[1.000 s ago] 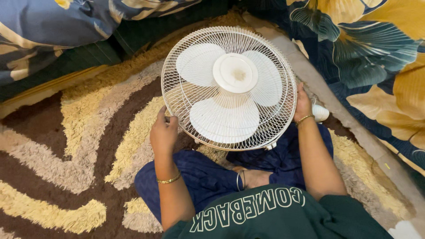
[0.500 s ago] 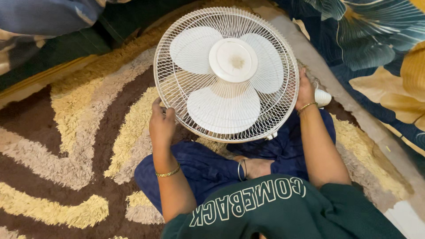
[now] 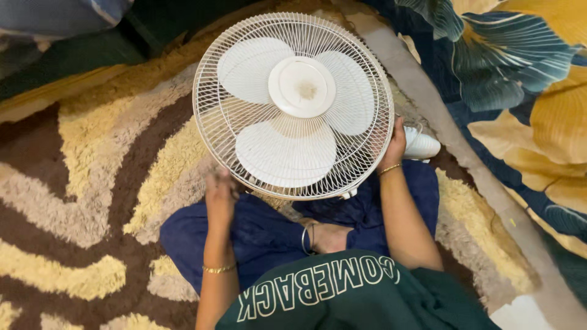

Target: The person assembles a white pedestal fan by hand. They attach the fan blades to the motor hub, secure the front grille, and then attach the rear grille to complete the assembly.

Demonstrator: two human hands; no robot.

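A white fan (image 3: 293, 104) with a round wire guard and three blades lies face up over my crossed legs. My right hand (image 3: 394, 145) grips the guard's right rim. My left hand (image 3: 220, 194) is blurred with motion, just below the guard's lower-left rim; whether it touches the wires is unclear. A white part of the fan's body (image 3: 422, 145) sticks out behind the right hand. Both wrists wear gold bangles.
I sit on a shaggy rug (image 3: 92, 183) with brown, yellow and beige swirls. A blue and yellow floral bedcover (image 3: 526, 91) hangs along the right side. Dark bedding (image 3: 67, 55) lies at the far left.
The fan has shifted a little to the left. My left hand has dropped from the guard's left rim to just below it. The right hand keeps its grip.
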